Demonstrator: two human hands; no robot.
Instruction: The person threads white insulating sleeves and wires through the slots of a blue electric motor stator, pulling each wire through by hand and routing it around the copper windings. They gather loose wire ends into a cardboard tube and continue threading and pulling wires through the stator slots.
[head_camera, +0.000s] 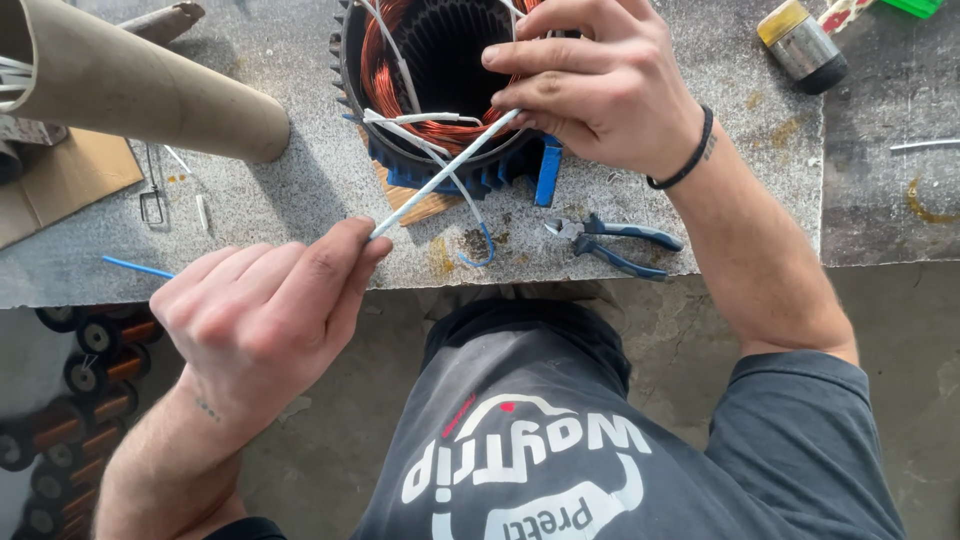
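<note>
Item: white sleeving tube, drawn taut between my two hands over a motor stator.

Nearest, my left hand (262, 318) pinches the white tube (440, 178) between thumb and curled fingers; the tube slants up to my right hand (590, 85), whose fingers close on its far end at the stator (440, 70) rim, against copper windings (380, 50). Blue-handled pliers (610, 240) lie just right on the grey bench (300, 190); cardboard roll (140, 85) far left.
</note>
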